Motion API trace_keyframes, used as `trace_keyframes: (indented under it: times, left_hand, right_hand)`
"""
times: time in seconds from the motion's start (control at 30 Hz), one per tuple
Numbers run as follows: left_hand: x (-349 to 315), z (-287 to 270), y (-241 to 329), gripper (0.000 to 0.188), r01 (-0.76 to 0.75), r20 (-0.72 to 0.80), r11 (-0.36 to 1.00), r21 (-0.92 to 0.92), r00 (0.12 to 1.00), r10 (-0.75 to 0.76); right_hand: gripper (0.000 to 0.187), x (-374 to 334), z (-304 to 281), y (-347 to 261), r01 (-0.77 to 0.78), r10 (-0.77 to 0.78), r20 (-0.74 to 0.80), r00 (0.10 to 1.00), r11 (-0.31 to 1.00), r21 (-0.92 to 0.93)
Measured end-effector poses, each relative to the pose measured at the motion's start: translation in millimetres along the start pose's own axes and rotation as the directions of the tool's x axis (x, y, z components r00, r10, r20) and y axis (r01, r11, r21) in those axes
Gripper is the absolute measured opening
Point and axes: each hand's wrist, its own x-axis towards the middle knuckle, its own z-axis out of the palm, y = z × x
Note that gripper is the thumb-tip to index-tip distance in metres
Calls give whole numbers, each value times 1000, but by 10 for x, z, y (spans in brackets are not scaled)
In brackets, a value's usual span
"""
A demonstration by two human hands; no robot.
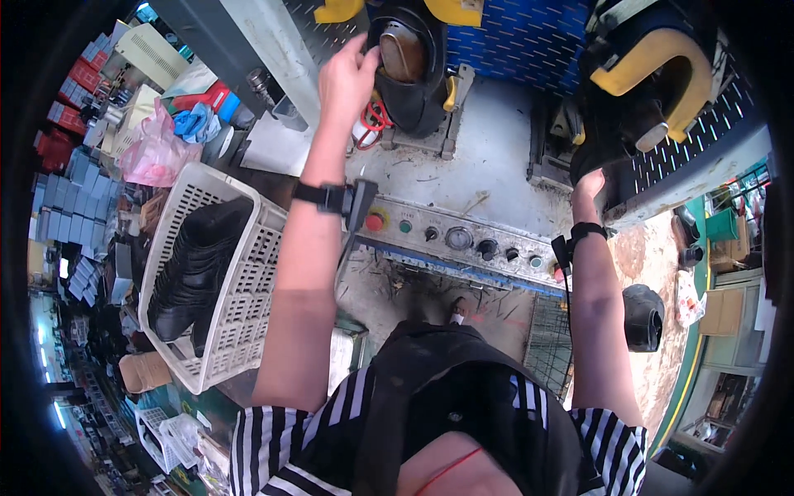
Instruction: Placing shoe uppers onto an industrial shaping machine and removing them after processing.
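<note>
My left hand reaches up to the left side of a black shoe upper at the left station of the machine. Its thumb and forefinger are apart, with the tips by the upper's rim. Inside the upper's opening shows a worn brown block. My right hand is at the lower edge of a dark shoe-like piece at the right station, which hides its fingers. Above that piece, a curved yellow clamp surrounds a dark form with a metal end.
Across the machine's front runs a control panel with knobs, a gauge and a red button. On the left, a white plastic crate holds several black shoe uppers. Red-handled scissors lie beside the left station. A black round object stands at right.
</note>
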Motion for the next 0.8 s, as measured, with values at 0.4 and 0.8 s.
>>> trace_keyframes:
  times: [0.4, 0.8]
  left_hand:
    - [-1783, -648, 721, 33, -800, 303, 595, -76, 550, 778]
    - [-3181, -290, 1359, 42, -550, 433, 565, -615, 363, 825]
  right_hand:
    - [81, -2710, -1141, -1331, -821, 39, 999, -24, 569, -42]
    - [35, -3086, -2833, -1207, -826, 35, 834, 551, 168, 538]
